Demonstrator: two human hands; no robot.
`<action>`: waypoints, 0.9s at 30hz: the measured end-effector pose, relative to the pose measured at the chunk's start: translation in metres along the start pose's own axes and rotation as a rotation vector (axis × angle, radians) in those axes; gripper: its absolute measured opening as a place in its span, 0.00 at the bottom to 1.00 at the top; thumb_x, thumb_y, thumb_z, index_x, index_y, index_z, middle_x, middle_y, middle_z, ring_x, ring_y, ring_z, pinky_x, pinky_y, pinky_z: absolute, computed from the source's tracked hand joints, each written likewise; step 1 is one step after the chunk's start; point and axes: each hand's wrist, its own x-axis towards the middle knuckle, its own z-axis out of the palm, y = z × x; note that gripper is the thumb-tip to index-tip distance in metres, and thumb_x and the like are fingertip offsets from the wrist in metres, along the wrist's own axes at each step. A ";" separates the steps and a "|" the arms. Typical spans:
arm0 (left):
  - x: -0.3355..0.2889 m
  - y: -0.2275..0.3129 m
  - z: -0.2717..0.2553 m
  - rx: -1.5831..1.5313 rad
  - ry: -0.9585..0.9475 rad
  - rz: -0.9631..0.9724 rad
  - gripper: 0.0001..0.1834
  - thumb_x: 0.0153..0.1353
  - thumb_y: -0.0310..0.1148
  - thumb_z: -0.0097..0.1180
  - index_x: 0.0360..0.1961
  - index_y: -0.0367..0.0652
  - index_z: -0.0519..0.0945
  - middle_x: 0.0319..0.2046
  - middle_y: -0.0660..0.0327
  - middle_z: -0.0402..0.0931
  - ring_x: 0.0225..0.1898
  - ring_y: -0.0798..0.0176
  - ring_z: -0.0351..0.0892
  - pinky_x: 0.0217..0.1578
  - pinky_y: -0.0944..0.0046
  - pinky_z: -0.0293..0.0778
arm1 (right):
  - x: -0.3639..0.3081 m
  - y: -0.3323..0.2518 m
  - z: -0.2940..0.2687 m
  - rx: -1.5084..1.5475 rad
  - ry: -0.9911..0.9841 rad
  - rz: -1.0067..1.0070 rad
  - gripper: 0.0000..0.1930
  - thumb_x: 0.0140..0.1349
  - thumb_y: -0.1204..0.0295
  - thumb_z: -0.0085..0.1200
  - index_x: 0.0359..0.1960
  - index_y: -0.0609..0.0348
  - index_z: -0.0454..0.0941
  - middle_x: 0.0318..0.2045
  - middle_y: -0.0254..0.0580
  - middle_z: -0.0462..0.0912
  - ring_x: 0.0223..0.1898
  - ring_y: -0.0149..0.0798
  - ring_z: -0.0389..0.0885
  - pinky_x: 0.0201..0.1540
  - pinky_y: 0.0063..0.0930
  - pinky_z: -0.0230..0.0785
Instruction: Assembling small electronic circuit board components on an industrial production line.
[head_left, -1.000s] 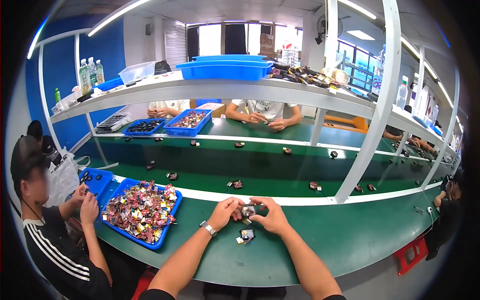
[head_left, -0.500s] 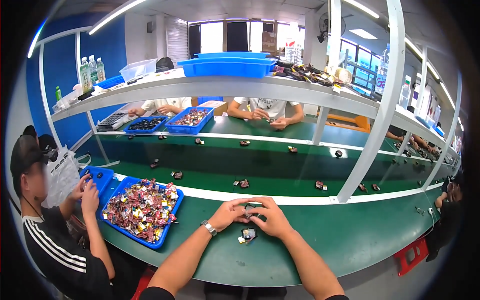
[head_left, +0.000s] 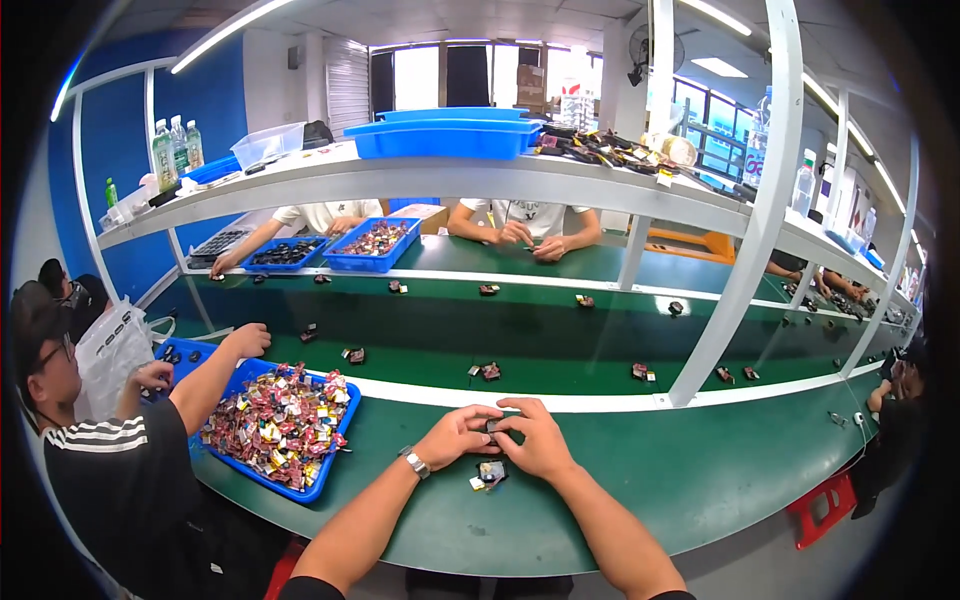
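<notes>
Both hands meet at the near edge of the green workbench (head_left: 700,480): the left hand (head_left: 455,437) and the right hand (head_left: 535,440) pinch one small dark part (head_left: 492,426) between their fingertips, held just above the bench top. Around them stretches a long factory hall with blue walls on the left, bright windows at the far end and strip lights overhead. A white metal shelf frame (head_left: 760,200) spans the line, carrying shallow blue bins (head_left: 440,138), a clear plastic box and bottles. Beyond the near bench runs a darker green conveyor belt (head_left: 560,335) dotted with small assemblies, with a second bench behind it where seated people work. On the person's left, a blue tray (head_left: 310,487) heaped with small multicoloured pieces sits on the bench; a neighbour in a black shirt with white stripes reaches a hand (head_left: 247,339) past it. Just below the joined hands lies another small component (head_left: 488,474), dark with a shiny face.
</notes>
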 end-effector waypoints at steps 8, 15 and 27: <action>0.000 -0.005 -0.004 -0.018 0.034 -0.046 0.19 0.65 0.21 0.48 0.58 0.36 0.66 0.51 0.54 0.73 0.53 0.59 0.76 0.54 0.56 0.77 | 0.000 0.002 -0.007 0.146 -0.168 0.010 0.07 0.50 0.73 0.64 0.33 0.54 0.84 0.55 0.40 0.75 0.57 0.45 0.69 0.57 0.38 0.67; 0.002 -0.007 -0.001 -0.130 0.043 0.031 0.18 0.65 0.20 0.47 0.56 0.40 0.66 0.49 0.53 0.74 0.51 0.57 0.77 0.56 0.50 0.76 | -0.001 -0.007 -0.004 0.059 -0.040 0.010 0.05 0.53 0.72 0.62 0.32 0.54 0.84 0.51 0.36 0.77 0.55 0.43 0.72 0.55 0.36 0.70; -0.001 -0.007 -0.001 -0.004 0.120 0.151 0.07 0.65 0.20 0.51 0.43 0.37 0.72 0.45 0.55 0.75 0.48 0.61 0.78 0.51 0.56 0.80 | 0.000 0.009 0.001 0.519 -0.074 0.134 0.05 0.57 0.75 0.58 0.35 0.57 0.83 0.54 0.40 0.76 0.56 0.40 0.74 0.58 0.33 0.66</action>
